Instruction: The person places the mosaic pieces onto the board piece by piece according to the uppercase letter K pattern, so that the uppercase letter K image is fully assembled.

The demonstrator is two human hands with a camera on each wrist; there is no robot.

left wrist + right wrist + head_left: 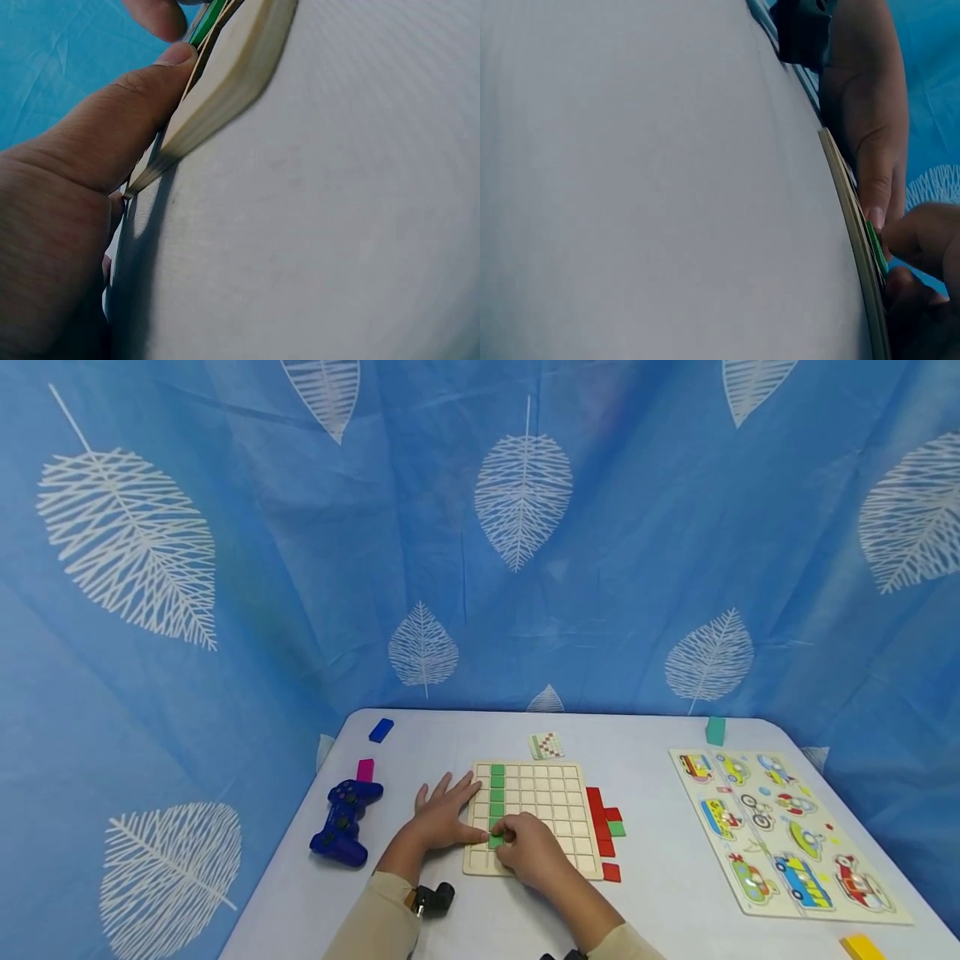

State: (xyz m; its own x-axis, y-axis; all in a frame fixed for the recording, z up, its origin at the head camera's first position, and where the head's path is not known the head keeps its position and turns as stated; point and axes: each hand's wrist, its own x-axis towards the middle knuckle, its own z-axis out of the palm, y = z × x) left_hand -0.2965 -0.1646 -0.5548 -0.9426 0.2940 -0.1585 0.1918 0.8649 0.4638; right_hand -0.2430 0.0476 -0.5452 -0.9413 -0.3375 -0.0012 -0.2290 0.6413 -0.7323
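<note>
A wooden grid board (551,794) lies on the white table, with a column of green square tiles (497,782) near its left side. My left hand (444,818) rests on the board's left edge, fingers spread and thumb reaching to the column. My right hand (531,850) pinches a green tile (495,841) low in that column, thumb and index finger at its edge. In the right wrist view this green tile (877,246) sits tilted at the board's surface, between the left thumb and the right fingers. The left wrist view shows the left thumb (124,112) at the board's edge.
Red tiles (597,818) and a green one lie right of the board. A small pattern card (547,745) is behind it. At left are a blue game controller (345,822), a pink block (365,769) and a blue block (381,730). A picture puzzle (780,831) lies at right.
</note>
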